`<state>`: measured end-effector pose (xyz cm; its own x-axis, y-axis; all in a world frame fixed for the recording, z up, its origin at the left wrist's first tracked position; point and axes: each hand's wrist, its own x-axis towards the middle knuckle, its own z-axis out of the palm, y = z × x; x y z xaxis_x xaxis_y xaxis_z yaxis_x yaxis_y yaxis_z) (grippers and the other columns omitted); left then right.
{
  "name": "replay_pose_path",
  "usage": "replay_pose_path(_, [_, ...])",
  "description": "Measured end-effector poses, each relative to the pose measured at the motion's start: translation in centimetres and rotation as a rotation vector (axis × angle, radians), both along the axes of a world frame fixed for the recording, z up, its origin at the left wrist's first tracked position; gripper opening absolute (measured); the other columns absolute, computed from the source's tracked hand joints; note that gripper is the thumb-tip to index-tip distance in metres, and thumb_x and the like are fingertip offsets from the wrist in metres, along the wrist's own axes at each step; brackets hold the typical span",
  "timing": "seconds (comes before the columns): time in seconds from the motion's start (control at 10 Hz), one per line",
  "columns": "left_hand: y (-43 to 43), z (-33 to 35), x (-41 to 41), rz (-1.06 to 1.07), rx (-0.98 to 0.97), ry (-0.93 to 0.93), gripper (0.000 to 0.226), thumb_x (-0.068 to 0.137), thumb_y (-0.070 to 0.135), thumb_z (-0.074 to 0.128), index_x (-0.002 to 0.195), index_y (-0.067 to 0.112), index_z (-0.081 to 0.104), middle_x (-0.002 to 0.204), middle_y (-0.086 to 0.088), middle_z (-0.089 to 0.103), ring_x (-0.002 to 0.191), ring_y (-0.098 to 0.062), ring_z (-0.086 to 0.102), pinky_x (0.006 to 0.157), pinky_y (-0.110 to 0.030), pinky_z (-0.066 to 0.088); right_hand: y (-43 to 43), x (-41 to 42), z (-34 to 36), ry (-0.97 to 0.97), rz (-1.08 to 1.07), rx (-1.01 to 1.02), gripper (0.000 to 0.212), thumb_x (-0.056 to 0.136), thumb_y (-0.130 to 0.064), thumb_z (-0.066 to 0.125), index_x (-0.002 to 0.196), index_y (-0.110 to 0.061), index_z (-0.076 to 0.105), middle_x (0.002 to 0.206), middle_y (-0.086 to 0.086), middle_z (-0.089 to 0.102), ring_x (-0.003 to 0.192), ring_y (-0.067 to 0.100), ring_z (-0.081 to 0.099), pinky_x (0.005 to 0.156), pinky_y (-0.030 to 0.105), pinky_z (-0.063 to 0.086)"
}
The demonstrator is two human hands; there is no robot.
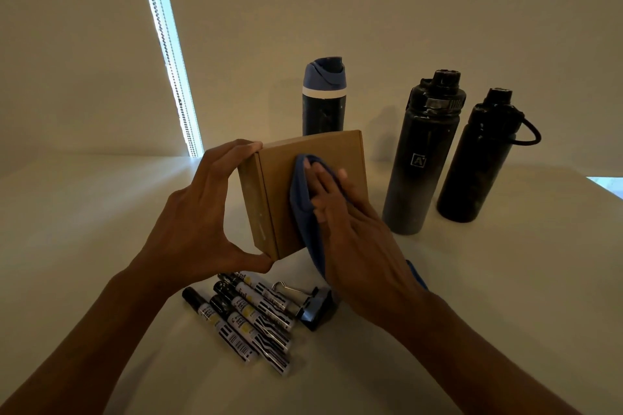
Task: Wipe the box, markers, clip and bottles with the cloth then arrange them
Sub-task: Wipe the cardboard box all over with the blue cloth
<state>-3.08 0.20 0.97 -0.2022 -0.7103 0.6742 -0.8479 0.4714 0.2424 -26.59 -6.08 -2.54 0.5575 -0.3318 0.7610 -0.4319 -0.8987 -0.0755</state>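
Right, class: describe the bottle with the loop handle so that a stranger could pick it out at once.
Start at the white table and find the three dark bottles standing behind the cardboard box. Take the rightmost bottle. Only it has a cord loop sticking out beside its cap; the middle bottle bears a square logo, the left bottle a blue lid.

It looks like a room in a home or office: a plain white table (101, 212), a bare wall (404, 10), a window blind (67, 44).

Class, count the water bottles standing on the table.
3: a blue-lidded bottle behind the box, a logo-marked bottle right of it, and a loop-handled bottle farthest right. None seems hidden.
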Motion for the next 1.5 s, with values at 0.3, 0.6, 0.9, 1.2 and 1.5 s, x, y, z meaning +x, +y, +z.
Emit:
replay_pose_path(0.3, [0.1, 0.3, -0.4, -0.008, -0.042, 0.001, 0.135, 0.046, 0.066, 0.090, 0.156, 0.014, 0.033, 0.158, 0.024, 0.025, 0.139, -0.003, 0.041, 0.086, -0.029, 0.053, 1.1, 0.8, 1.4, 0.013, 0.008, -0.161, 0.063, 0.108, -0.033, 0.025, 0.156, -0.019, -0.014, 0.165, -0.008, -0.015, 0.150, 0.004, -0.017, 0.122, 0.027, -0.007])
replay_pose_path(0.6, [0.1, 0.4, -0.2, -0.009, -0.085, 0.032, 0.135, 0.043, 0.055, 0.097, 0.153, 0.003, 0.036, 0.156, -0.007, 0.038, 0.140, -0.025, 0.048, 0.098, -0.037, 0.056, -0.7, -3.0, 1.2, 0.105, -0.372, 0.067, 0.072, 0.096, -0.026, -0.006, 0.150, 0.004, 0.032, 0.162, 0.016, 0.021, 0.153, 0.024, 0.007, 0.121, 0.049, 0.016])
replay_pose_path(0.9, [0.0, 0.3, 0.9, -0.011, -0.087, 0.078, 0.138, 0.042, 0.049, 0.100, 0.151, -0.006, 0.035, 0.155, -0.015, 0.038, 0.142, -0.026, 0.046, 0.110, -0.028, 0.047, 0.6, -0.7, -0.3, 0.037, -0.015, 0.071, 0.056, 0.095, -0.008, 0.036, 0.151, -0.006, 0.030, 0.159, 0.008, 0.030, 0.152, 0.016, 0.017, 0.122, 0.042, 0.018])
replay_pose_path(1.2, [-0.1, 0.3, 0.8, -0.051, -0.110, 0.115, 0.138, 0.042, 0.044, 0.104, 0.151, -0.004, 0.035, 0.154, -0.007, 0.037, 0.143, -0.023, 0.046, 0.114, -0.026, 0.045, 0.0, -2.7, -1.4, -0.141, -0.195, 0.287, 0.084, 0.092, -0.061, 0.054, 0.153, -0.013, 0.023, 0.156, 0.005, 0.030, 0.144, 0.004, 0.031, 0.120, 0.044, 0.025])
replay_pose_path(1.5, [0.0, 0.3, 0.4, -0.105, -0.113, 0.132, 0.139, 0.040, 0.040, 0.106, 0.152, 0.004, 0.032, 0.154, 0.008, 0.034, 0.144, -0.015, 0.043, 0.115, -0.022, 0.042, -0.5, -3.5, 0.3, -0.139, -0.262, 0.219, 0.083, 0.093, -0.067, 0.044, 0.151, -0.011, 0.023, 0.145, 0.003, 0.040, 0.131, -0.018, 0.036, 0.111, 0.011, 0.030])
